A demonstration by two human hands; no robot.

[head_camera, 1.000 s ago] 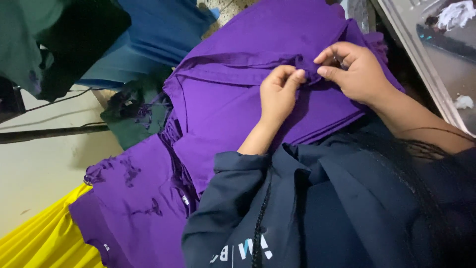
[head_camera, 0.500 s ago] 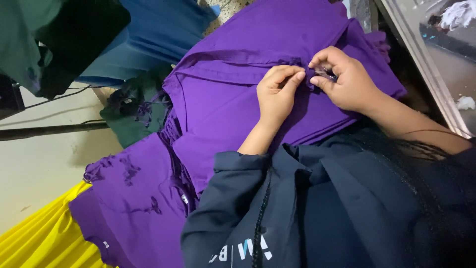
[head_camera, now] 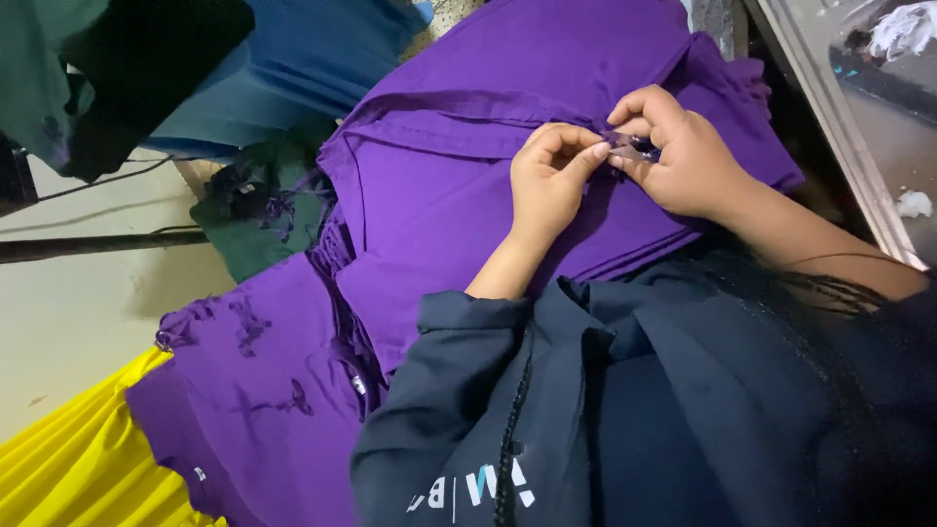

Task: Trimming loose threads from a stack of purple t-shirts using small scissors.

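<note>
Purple shirt (head_camera: 459, 205), top of folded stack: left hand (head_camera: 547, 181) and right hand (head_camera: 688, 156) pinch a small clear tag (head_camera: 632, 146) at its collar fold; likely risk, tag slipping or fabric bunching under uneven pull.

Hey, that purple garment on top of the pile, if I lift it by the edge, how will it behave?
The purple garment would probably go floppy and drape, since it already folds and creases softly. It looks light, being thin cloth. It may drag its neighbours in the purple stack, as the layers lie pressed together under both hands.
</note>
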